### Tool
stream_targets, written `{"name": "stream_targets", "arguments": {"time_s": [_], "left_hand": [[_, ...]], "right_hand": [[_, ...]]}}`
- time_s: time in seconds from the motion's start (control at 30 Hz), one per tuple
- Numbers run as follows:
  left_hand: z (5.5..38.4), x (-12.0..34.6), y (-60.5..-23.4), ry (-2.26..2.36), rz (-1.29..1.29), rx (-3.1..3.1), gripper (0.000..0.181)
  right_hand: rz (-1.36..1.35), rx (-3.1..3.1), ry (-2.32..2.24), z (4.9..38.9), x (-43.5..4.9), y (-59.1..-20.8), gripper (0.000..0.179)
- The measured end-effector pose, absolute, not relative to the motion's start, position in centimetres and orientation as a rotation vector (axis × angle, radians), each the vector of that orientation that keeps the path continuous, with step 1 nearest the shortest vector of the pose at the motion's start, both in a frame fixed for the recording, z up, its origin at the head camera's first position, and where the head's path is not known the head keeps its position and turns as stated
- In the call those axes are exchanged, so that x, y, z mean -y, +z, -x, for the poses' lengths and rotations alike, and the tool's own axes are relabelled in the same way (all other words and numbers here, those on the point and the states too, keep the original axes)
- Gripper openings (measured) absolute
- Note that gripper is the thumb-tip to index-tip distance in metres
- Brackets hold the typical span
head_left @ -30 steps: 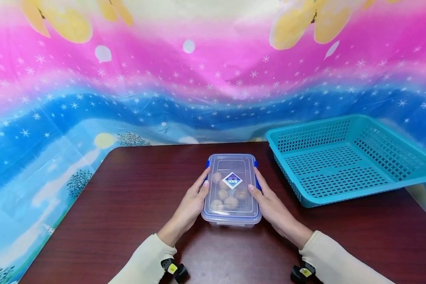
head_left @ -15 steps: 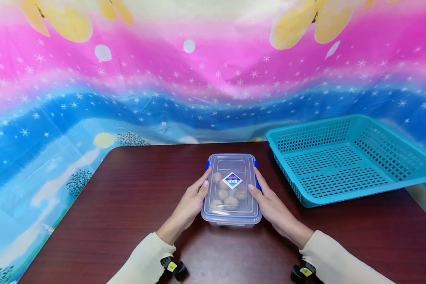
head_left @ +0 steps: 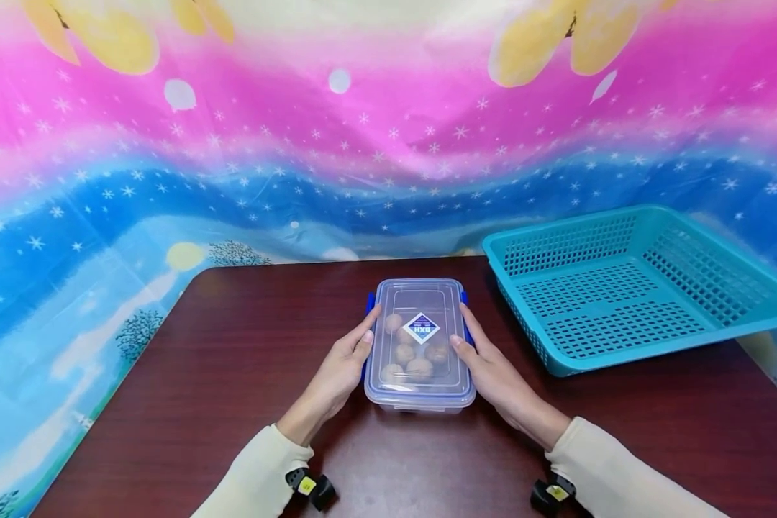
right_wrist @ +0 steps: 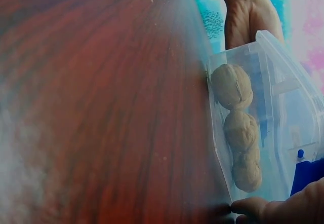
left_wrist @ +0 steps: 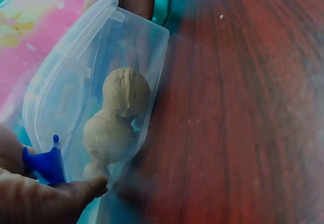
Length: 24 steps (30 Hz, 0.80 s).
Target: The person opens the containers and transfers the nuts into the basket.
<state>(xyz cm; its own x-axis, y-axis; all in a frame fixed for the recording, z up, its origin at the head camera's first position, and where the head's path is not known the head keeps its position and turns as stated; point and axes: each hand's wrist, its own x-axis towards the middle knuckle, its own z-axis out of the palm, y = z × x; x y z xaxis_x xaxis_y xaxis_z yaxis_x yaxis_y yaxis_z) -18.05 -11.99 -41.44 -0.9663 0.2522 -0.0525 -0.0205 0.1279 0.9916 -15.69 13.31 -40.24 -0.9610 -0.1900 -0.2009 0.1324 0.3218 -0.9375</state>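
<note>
A clear plastic food container (head_left: 421, 388) with a lid and blue side latches sits on the table, with several walnuts (head_left: 419, 369) inside. My left hand (head_left: 337, 367) holds its left side, thumb at the lid's edge. In the left wrist view, the blue latch (left_wrist: 48, 165) there stands out from the wall between thumb and fingers. On the opposite side my right hand (head_left: 501, 374) grips the container, its thumb over the lid's edge and its fingers along the wall. The right wrist view shows part of a blue latch (right_wrist: 308, 175) just above that hand.
A turquoise perforated basket (head_left: 557, 352) stands at the right of the dark wooden table (head_left: 246, 345), close to the container. A colourful patterned cloth (head_left: 388, 151) hangs behind the table.
The container's left latch has swung outward, and my left hand has shifted slightly left with it. The right hand keeps its hold. The head view has moved a little.
</note>
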Motion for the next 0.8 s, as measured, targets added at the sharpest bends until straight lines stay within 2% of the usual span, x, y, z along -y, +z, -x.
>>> {"name": "stream_targets", "arguments": {"time_s": [0.8], "left_hand": [[17.88,12.29,-40.94,1.839,-0.167,-2.301,0.052]], "right_hand": [[0.015,-2.257,-1.750,15.62,-13.07,-40.27,0.067]]}}
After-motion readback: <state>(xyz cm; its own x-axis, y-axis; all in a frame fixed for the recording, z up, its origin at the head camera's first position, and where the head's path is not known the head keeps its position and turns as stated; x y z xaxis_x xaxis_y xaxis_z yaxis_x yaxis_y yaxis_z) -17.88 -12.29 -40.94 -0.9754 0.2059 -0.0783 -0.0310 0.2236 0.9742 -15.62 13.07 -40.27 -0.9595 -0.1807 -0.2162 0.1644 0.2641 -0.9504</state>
